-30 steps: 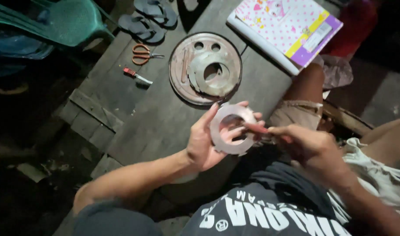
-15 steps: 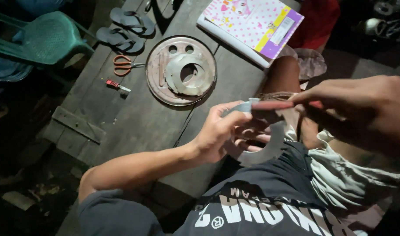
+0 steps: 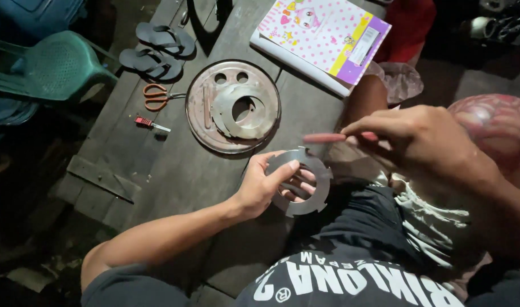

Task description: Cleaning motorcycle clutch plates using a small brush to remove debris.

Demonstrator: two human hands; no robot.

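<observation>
Ring [image 3: 299, 182], a flat grey metal one with notches round its edge, sits at centre frame, just below the round plate [image 3: 232, 107] on the wooden table [image 3: 157, 170]. I see my left hand [image 3: 265, 185] gripping it: thumb laid across the upper face, fingers curled through the central hole from behind, so the ring stands tilted, face turned up and to the right. My right hand [image 3: 424, 142] is at right of frame, higher and closer to the camera, fingers pinched shut on a thin pinkish stick [image 3: 328, 137], blurred, perhaps a file. The stick's long axis runs nearly level, tip pointing left. That tip lies just above the ring's upper rim, apart from it. So the ring lies down-left of the right hand, already in the left.
</observation>
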